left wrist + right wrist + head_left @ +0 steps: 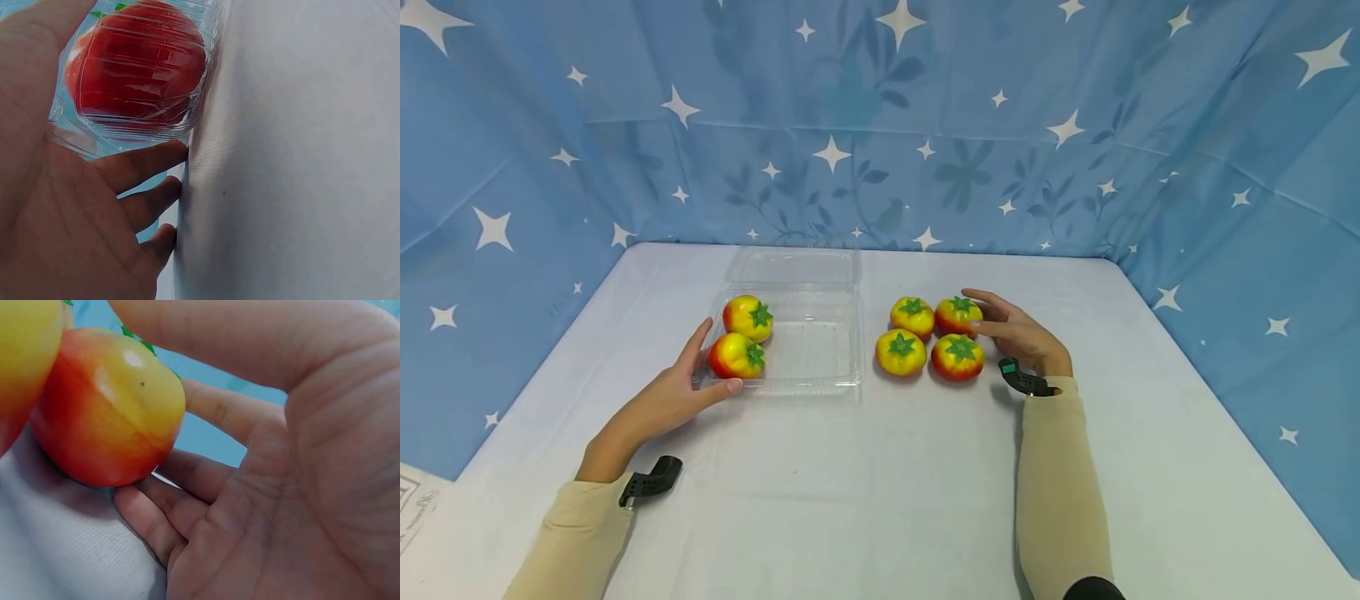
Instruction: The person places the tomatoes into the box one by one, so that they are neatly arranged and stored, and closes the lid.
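A clear plastic clamshell box (pixel 812 346) lies with its lid (pixel 793 267) folded back. Two red-and-yellow tomatoes with green leafy tops sit along its left side, a rear tomato (pixel 745 317) and a front tomato (pixel 730 357). My left hand (pixel 673 392) rests around the box's front left corner, thumb and index finger spread, other fingertips (pixel 165 153) down by the table. My right hand (pixel 1018 333) curls its fingers round the back right tomato (pixel 955 315) of a cluster, thumb at its near side. That tomato (pixel 109 409) fills much of the right wrist view.
Beside the held one stand a back left tomato (pixel 912 312), a front left tomato (pixel 900 354) and a front right tomato (pixel 958 367), close together. A white cloth (pixel 865 483) covers the table. Blue star-patterned curtains (pixel 880 125) enclose its back and sides.
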Motion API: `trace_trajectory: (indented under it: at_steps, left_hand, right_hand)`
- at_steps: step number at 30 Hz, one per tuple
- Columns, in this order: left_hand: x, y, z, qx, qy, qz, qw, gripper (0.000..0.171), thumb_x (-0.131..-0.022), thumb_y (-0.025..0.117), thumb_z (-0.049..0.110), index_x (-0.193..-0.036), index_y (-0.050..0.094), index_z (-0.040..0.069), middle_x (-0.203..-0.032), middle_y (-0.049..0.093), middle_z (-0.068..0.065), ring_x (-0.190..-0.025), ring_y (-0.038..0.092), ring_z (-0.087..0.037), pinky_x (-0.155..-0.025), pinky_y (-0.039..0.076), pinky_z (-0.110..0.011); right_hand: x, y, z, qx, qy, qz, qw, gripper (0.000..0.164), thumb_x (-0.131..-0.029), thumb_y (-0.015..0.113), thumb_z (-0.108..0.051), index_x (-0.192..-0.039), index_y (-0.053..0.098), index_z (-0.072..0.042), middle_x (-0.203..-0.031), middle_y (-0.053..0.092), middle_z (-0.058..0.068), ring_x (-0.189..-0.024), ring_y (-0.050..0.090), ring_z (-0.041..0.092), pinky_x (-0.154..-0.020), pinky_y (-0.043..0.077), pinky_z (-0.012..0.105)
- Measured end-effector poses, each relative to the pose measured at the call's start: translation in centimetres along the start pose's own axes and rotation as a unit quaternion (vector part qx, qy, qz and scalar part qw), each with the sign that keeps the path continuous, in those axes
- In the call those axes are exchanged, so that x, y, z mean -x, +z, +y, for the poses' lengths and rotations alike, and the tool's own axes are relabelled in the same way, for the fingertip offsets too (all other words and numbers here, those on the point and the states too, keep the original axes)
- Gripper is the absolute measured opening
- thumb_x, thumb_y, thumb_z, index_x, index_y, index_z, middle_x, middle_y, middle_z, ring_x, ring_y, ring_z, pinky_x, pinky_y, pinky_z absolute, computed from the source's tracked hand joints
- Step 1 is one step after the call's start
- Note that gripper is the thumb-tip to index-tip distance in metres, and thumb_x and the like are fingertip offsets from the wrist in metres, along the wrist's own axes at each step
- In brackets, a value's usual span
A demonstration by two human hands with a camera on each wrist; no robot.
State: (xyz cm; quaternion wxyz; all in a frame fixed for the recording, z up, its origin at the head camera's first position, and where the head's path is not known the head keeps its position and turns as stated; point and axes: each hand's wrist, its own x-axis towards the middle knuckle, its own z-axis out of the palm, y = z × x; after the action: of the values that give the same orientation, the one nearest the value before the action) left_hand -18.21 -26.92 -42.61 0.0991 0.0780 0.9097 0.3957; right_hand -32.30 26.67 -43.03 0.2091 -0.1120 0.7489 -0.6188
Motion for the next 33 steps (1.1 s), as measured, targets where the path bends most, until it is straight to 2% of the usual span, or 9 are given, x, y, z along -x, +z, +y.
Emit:
trace_trajectory:
  at_steps: [12, 23, 33]
  left_hand:
    - [0.04, 0.02, -0.02, 0.002, -0.003, 0.001, 1.0, 0.116, -0.1, 0.071, 0.054, -0.172, -0.014, 0.023, -0.168, 0.019, -0.039, -0.154, 0.022, -0.058, -0.116, 0.02, -0.08]
    - [-0.01, 0.08, -0.05, 0.001, -0.003, 0.003, 1.0, 0.116, -0.099, 0.071, 0.054, -0.172, -0.013, 0.022, -0.167, 0.02, -0.04, -0.154, 0.023, -0.059, -0.116, 0.021, -0.08]
    - [0.04, 0.08, -0.01, 0.001, -0.001, 0.002, 1.0, 0.116, -0.1, 0.071, 0.054, -0.172, -0.014, 0.022, -0.167, 0.021, -0.04, -0.153, 0.023, -0.059, -0.115, 0.021, -0.081]
  right_hand:
    - [-0.49, 0.33, -0.22, 0.014, 0.008, -0.001, 1.0, 0.076, -0.102, 0.071, -0.015, -0.167, 0.034, -0.009, -0.175, 0.02, 0.019, -0.16, 0.016, 0.04, -0.126, 0.005, 0.069]
    - [-0.78, 0.53, -0.14, 0.011, 0.002, 0.011, 1.0, 0.072, -0.101, 0.071, -0.009, -0.164, 0.037, -0.003, -0.171, 0.03, 0.02, -0.156, 0.024, 0.039, -0.13, 0.01, 0.058]
    - [-0.58, 0.61, -0.25, -0.009, 0.018, 0.026, 0.999, 0.068, -0.102, 0.071, -0.015, -0.163, 0.04, -0.005, -0.165, 0.037, 0.019, -0.151, 0.029, 0.041, -0.127, 0.017, 0.066]
